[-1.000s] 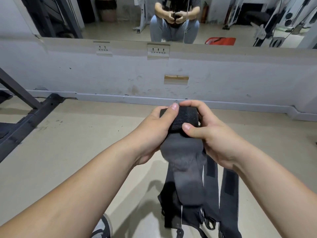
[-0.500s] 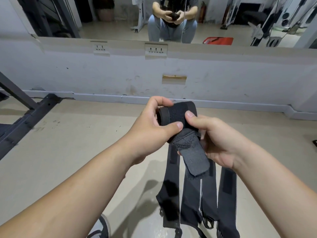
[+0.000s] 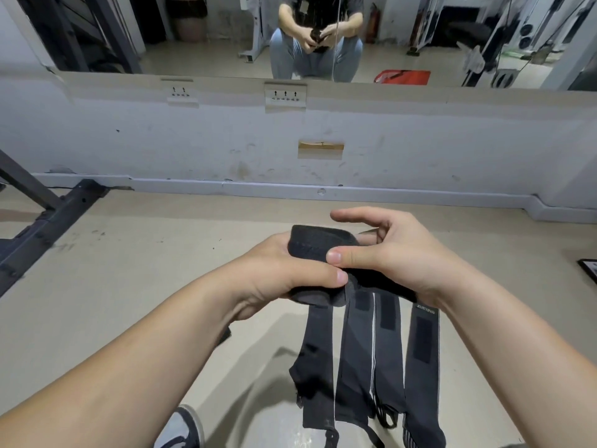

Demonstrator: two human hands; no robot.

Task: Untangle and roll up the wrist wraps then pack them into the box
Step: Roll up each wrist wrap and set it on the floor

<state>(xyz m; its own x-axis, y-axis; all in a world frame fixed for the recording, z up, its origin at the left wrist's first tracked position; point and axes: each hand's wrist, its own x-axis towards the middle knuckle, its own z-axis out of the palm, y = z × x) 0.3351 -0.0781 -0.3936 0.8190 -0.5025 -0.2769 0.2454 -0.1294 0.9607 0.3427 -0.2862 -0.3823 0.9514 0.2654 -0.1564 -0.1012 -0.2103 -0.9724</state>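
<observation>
A black wrist wrap, rolled into a thick roll point(image 3: 319, 245), sits between my hands above the floor. My left hand point(image 3: 284, 273) grips the roll from the left, thumb across its near side. My right hand point(image 3: 387, 253) pinches it from the right: the thumb presses the roll's near face, the index finger is raised above it. Several more black and grey wrist wraps point(image 3: 371, 357) hang down flat side by side from under my hands, with velcro patches and thumb loops at their low ends. No box is in view.
A dark steel gym frame point(image 3: 48, 221) stands on the floor at the left. A white wall with sockets and a mirror point(image 3: 290, 37) faces me. A small dark-framed object point(image 3: 589, 270) lies at the right edge. My shoe point(image 3: 181, 428) shows at the bottom.
The loose grey tail of the wrap has been wound onto the roll. Both hands have dropped lower, and my right index finger has lifted off the roll.
</observation>
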